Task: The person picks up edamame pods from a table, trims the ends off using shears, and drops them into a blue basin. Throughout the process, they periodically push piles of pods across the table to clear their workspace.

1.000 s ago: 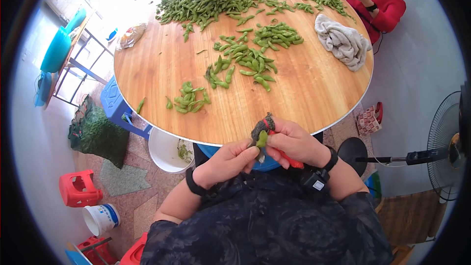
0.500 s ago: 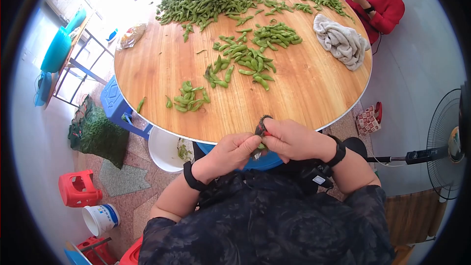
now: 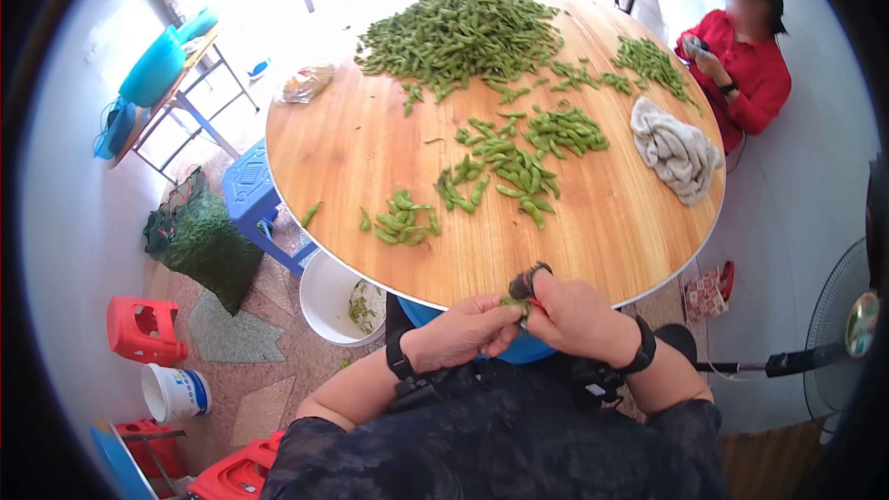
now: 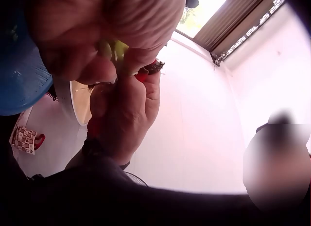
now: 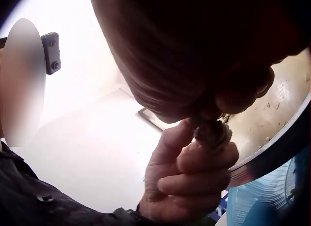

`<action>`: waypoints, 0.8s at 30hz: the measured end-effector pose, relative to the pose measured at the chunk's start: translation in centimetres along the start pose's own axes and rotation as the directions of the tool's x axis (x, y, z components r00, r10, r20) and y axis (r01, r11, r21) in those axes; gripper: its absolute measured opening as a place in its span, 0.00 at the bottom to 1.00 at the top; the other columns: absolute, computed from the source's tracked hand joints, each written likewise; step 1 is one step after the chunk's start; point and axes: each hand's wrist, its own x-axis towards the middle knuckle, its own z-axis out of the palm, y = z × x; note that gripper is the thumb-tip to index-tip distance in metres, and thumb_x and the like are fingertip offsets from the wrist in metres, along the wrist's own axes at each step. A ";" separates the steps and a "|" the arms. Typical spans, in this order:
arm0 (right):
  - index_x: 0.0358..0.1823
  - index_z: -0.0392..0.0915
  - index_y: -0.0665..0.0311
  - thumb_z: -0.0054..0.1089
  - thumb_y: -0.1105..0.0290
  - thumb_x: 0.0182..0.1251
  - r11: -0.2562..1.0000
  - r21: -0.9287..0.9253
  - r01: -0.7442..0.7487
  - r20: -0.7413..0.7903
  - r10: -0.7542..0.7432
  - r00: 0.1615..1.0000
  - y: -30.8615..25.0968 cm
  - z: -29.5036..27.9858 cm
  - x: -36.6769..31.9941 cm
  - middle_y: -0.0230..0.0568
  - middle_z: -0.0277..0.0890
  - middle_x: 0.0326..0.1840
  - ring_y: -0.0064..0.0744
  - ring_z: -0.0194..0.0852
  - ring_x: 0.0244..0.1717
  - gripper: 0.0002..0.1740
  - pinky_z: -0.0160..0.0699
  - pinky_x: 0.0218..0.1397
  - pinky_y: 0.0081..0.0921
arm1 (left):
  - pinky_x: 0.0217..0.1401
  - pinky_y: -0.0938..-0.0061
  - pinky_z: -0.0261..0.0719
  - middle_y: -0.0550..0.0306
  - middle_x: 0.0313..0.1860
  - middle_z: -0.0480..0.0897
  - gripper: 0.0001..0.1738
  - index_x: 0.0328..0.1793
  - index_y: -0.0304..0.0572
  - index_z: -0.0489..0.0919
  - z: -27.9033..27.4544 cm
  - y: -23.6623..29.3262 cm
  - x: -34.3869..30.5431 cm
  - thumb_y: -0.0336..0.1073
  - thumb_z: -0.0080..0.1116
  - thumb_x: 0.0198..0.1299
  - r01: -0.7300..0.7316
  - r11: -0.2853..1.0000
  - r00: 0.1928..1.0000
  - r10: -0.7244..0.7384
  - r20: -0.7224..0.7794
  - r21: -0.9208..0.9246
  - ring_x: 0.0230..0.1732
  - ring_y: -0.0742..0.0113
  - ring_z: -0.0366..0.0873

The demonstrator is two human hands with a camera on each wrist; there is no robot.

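Both hands are close together over the near edge of the table. My left hand [image 3: 468, 326] pinches a green edamame pod [image 4: 118, 51], mostly hidden behind the fingers. My right hand [image 3: 588, 319] grips small scissors [image 3: 528, 281] with red handles; a dark wrapping covers the loop around the thumb. The blades sit between the two hands, beside the pod, largely covered by fingers. In the right wrist view, the left hand's fingers [image 5: 194, 180] curl up from below, close against the shadowed right hand.
A big heap of pods [image 3: 463, 32] and several smaller piles [image 3: 403, 219] lie on the round wooden table [image 3: 333, 176]. A grey cloth [image 3: 676, 150] is at right. Below the edge stand a blue basin [image 3: 523, 348] and white bucket [image 3: 324, 310]. A fan [image 3: 838, 343] stands at right; a person in red sits beyond.
The head view has tilted up, so a person across the table now shows. The right hand has turned inward, and the pod seen between the hands is now mostly hidden.
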 end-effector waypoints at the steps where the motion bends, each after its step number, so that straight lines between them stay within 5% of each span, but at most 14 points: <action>1: 0.37 0.64 0.67 0.54 0.68 0.60 1.000 -0.007 0.018 0.003 -0.018 1.000 -0.1 0.1 0.0 0.57 0.72 0.22 0.60 0.74 0.25 0.11 0.71 0.26 0.47 | 0.24 0.84 0.64 0.66 0.26 0.74 0.08 0.41 0.47 0.73 0.0 -0.1 0.0 0.40 0.49 0.70 -0.018 1.000 1.000 0.018 -0.006 0.002 0.24 0.78 0.69; 5: 0.38 0.65 0.66 0.55 0.69 0.60 0.997 -0.049 0.058 -0.034 -0.059 0.998 -1.6 -0.1 0.0 0.53 0.74 0.24 0.56 0.75 0.23 0.11 0.74 0.25 0.44 | 0.28 0.84 0.66 0.64 0.30 0.78 0.06 0.44 0.47 0.74 -0.2 -0.2 0.0 0.39 0.50 0.69 -0.039 0.997 0.997 0.044 0.068 -0.073 0.27 0.77 0.73; 10: 0.37 0.66 0.65 0.56 0.70 0.58 0.948 -0.217 0.232 0.141 -0.205 0.969 -3.6 -0.5 0.4 0.48 0.75 0.27 0.51 0.77 0.26 0.10 0.75 0.24 0.41 | 0.38 0.80 0.73 0.62 0.38 0.80 0.08 0.50 0.46 0.74 0.7 0.4 -0.5 0.36 0.47 0.70 -0.092 0.955 0.993 0.109 0.046 -0.282 0.37 0.74 0.77; 14: 0.37 0.66 0.66 0.56 0.70 0.59 0.951 -0.238 0.196 0.095 -0.178 0.980 -3.1 -0.1 1.0 0.47 0.73 0.24 0.50 0.76 0.23 0.11 0.74 0.23 0.41 | 0.34 0.82 0.71 0.64 0.35 0.78 0.10 0.48 0.45 0.75 0.0 0.4 -1.0 0.26 0.43 0.65 -0.163 0.963 0.985 0.173 0.029 -0.214 0.33 0.77 0.75; 24: 0.38 0.64 0.66 0.55 0.69 0.61 0.958 -0.137 0.251 0.199 -0.222 0.954 -4.0 0.0 2.7 0.48 0.69 0.16 0.52 0.74 0.18 0.11 0.72 0.20 0.42 | 0.33 0.81 0.68 0.64 0.35 0.76 0.10 0.48 0.43 0.74 -0.7 0.2 -2.6 0.26 0.43 0.65 -0.199 0.962 0.976 0.211 0.048 -0.189 0.33 0.77 0.71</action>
